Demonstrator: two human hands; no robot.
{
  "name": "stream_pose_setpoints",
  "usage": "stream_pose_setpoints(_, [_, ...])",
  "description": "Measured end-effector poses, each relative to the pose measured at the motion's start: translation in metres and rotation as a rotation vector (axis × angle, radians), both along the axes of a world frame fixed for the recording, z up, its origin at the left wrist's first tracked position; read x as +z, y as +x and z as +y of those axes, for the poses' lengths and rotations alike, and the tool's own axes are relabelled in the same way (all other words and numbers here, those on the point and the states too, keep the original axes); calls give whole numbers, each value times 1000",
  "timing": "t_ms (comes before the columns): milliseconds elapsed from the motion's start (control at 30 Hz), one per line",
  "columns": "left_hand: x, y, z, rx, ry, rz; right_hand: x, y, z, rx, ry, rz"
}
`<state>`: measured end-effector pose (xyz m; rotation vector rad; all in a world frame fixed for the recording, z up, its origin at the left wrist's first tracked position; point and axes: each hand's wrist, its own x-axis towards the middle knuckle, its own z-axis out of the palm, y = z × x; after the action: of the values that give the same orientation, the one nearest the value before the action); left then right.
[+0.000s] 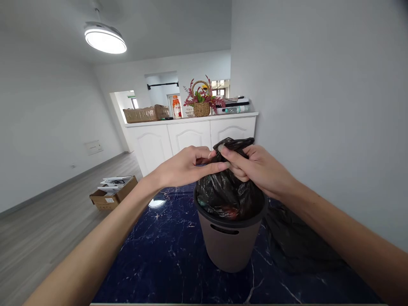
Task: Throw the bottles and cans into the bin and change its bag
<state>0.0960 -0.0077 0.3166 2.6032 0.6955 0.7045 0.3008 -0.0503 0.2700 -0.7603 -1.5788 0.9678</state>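
Observation:
A full black garbage bag (225, 191) bulges up out of a grey-brown trash can (231, 250) with a dark rim. My right hand (251, 165) is closed around the gathered neck of the bag, and the loose top sticks up above the fingers. From the left, my left hand (194, 163) reaches to the same neck, thumb and fingers pinching toward the plastic beside my right thumb. Whether its fingertips grip the plastic firmly is partly hidden. Another black plastic bag (299, 242) lies flat on the table to the right, under my right forearm.
The trash can stands on a dark blue marble-patterned table (159, 255). A white cabinet (191, 134) behind it carries a flower basket (202, 109), an orange-capped bottle (177, 107) and a woven tray (142, 114). An open cardboard box (116, 195) sits on the floor at left.

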Motion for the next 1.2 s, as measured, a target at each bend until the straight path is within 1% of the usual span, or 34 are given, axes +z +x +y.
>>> stream_pose_setpoints(67, [-4,4,-1,17,16,-45,-1,1,-1,-56,-17,2])
stream_pose_setpoints(167, [-11,9,-5,75,96,-128,-4,1,-3,-139,-46,19])
stream_pose_setpoints(233, [-17,11,-9,100,109,-179,-5,1,-5,-144,-64,51])
stream_pose_setpoints(267, [-20,11,-10,117,88,-209,-5,1,-6,-120,-87,87])
stream_pose_setpoints(333, [-27,11,-11,147,-20,-298,-6,2,-9,-38,-158,197])
stream_pose_setpoints(400, [-34,10,-11,151,-199,-415,-7,4,-11,27,-209,308])
stream_pose_setpoints(467, [-40,11,-10,129,-367,-528,-11,5,-10,33,-202,338])
stream_pose_setpoints(533, [-45,12,-9,108,-444,-596,-15,7,-8,17,-166,303])
stream_pose_setpoints(567, [-46,13,-9,103,-440,-612,-16,8,-7,20,-151,280])
stream_pose_setpoints(633, [-47,14,-8,101,-380,-620,-19,10,-5,49,-134,237])
stream_pose_setpoints(767, [-42,14,-11,75,-227,-528,-21,14,-2,101,-141,135])
stream_pose_setpoints(900, [-37,17,-24,95,-82,-326,-22,11,3,24,-126,162])
stream_pose_setpoints(1000, [-34,22,-35,112,30,-192,-23,5,4,-75,-174,219])
stream_pose_setpoints(1033, [-34,23,-38,124,62,-159,-24,4,3,-87,-192,238])
stream_pose_setpoints(1100, [-34,25,-42,169,109,-137,-25,2,-2,-26,-199,271])
stream_pose_setpoints(1133, [-34,26,-42,195,121,-144,-25,3,-5,39,-192,267])
stream_pose_setpoints(1200, [-36,26,-42,241,138,-166,-24,4,-11,167,-175,195])
